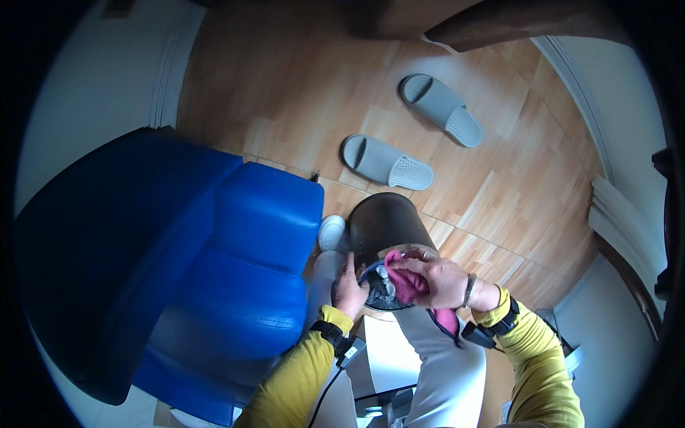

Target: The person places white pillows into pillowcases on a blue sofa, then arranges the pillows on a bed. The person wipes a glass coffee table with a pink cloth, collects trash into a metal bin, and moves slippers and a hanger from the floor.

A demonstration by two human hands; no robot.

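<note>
A dark cylindrical trash bin (389, 222) stands tilted between my knees, its open top turned towards me. A dark liner and crumpled whitish material (381, 283) show inside. My right hand (440, 279) grips a pink cloth (405, 281) at the right of the bin's mouth; part of the cloth hangs below the hand with a dark edge. My left hand (350, 288) is at the left side of the bin's rim, thumb and fingers spread around it; some of its fingers are hidden.
A blue upholstered armchair (246, 299) is close on the left. Two grey slippers (377, 160) lie on the wood-patterned floor (299, 96) beyond the bin. A brown hanging or furniture piece (508, 24) is at the top, and a whitish curtain (621, 219) at the right.
</note>
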